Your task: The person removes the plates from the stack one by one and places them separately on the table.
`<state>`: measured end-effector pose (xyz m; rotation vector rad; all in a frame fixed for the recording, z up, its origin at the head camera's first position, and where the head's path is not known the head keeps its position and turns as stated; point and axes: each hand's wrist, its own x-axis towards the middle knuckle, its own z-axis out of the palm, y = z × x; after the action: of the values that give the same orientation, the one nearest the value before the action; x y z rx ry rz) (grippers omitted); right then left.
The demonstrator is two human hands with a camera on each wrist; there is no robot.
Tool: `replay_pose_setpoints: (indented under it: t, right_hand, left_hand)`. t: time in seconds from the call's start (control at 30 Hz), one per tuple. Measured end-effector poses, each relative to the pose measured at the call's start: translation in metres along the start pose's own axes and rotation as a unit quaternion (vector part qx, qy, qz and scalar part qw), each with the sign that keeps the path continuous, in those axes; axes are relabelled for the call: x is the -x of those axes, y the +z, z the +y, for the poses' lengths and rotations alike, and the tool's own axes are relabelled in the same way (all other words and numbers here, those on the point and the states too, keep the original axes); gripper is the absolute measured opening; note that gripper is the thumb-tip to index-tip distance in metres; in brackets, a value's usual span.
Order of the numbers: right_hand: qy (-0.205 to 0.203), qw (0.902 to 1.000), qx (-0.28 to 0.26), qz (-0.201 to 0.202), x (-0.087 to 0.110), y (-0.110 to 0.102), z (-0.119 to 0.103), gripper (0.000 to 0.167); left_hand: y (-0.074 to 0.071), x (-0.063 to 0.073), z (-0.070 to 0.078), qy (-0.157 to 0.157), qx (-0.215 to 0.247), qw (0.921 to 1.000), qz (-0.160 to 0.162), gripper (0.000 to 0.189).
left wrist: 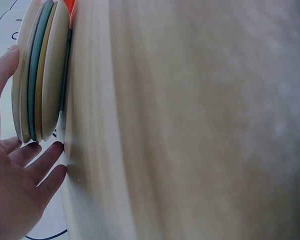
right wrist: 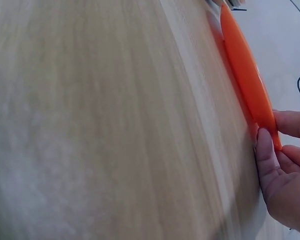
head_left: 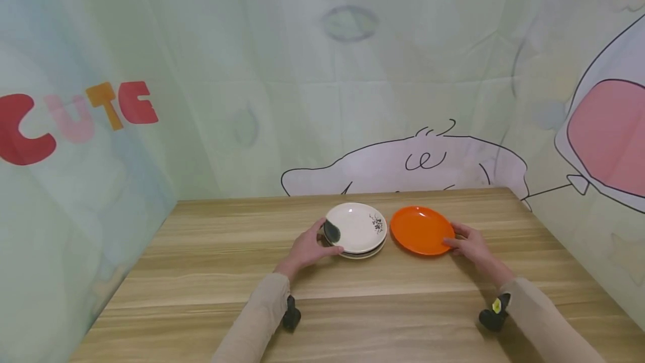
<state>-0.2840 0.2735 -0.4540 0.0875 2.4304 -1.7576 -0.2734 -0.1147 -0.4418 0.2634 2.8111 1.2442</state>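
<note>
A stack of plates (head_left: 355,227) sits toward the back of the table. Its top plate is white, with a dark green patch and a small dark floral print. From the side, the left wrist view shows several layers in the stack (left wrist: 40,75), cream, teal and tan. My left hand (head_left: 309,247) grips the stack's left side, its thumb at the near rim and the fingers spread along the edge. To the right lies an orange plate (head_left: 421,230). My right hand (head_left: 470,243) pinches its right rim between thumb and fingers; the right wrist view shows this orange plate (right wrist: 246,70) edge-on, low over the table.
The wood-grain table (head_left: 211,273) ends at a printed cloth backdrop (head_left: 227,71) behind and at both sides. Dark wrist devices sit at the left sleeve (head_left: 259,310) and right sleeve (head_left: 541,310).
</note>
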Motion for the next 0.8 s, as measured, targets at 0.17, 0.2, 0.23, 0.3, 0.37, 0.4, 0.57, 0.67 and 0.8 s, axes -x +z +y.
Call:
replay_pose_setpoints:
  t: [0.17,0.2,0.23,0.3,0.37,0.4,0.57,0.67,0.8]
  right_hand:
    - [0.007,0.9999,0.007,0.002,0.001,-0.0023,0.0002,0.067]
    - [0.007,0.9999,0.009,0.002,0.001,-0.0027,0.0003,0.067]
    - [0.006,0.9999,0.011,0.001,0.0013,-0.0028,0.0003,0.067]
    - [0.005,0.9998,0.017,0.002,0.0016,-0.0032,0.0001,0.066]
    - [0.005,0.9998,0.02,0.001,0.0018,-0.0037,0.0,0.066]
    - [0.006,0.9998,0.02,0.0,0.002,-0.0038,0.0,0.066]
    - [0.006,0.9996,0.027,-0.004,0.0024,-0.0042,-0.0009,0.065]
    - [0.005,0.9994,0.035,-0.005,0.0025,-0.0042,-0.0009,0.066]
    - [0.004,0.9995,0.031,-0.001,0.0018,-0.0045,0.0001,0.067]
  left_hand:
    - [0.0006,-0.0006,-0.0004,-0.001,0.002,1.0,-0.001,0.096]
    - [0.0006,-0.0007,-0.0005,0.001,0.002,1.0,-0.001,0.096]
    - [0.0004,-0.0007,-0.0004,0.001,0.001,1.0,-0.001,0.096]
    - [0.0002,-0.0008,-0.0001,0.0,0.001,1.0,-0.002,0.096]
    - [0.0,-0.0005,0.0,-0.003,0.001,1.0,-0.002,0.096]
    - [0.0002,-0.0006,-0.0001,-0.004,0.001,1.0,-0.002,0.096]
    - [0.0007,-0.0008,-0.0005,-0.011,-0.001,0.9999,-0.001,0.096]
    - [0.001,-0.001,-0.0012,-0.011,-0.003,0.9999,-0.003,0.096]
    - [0.0008,-0.0015,-0.0009,-0.009,-0.001,1.0,-0.003,0.096]
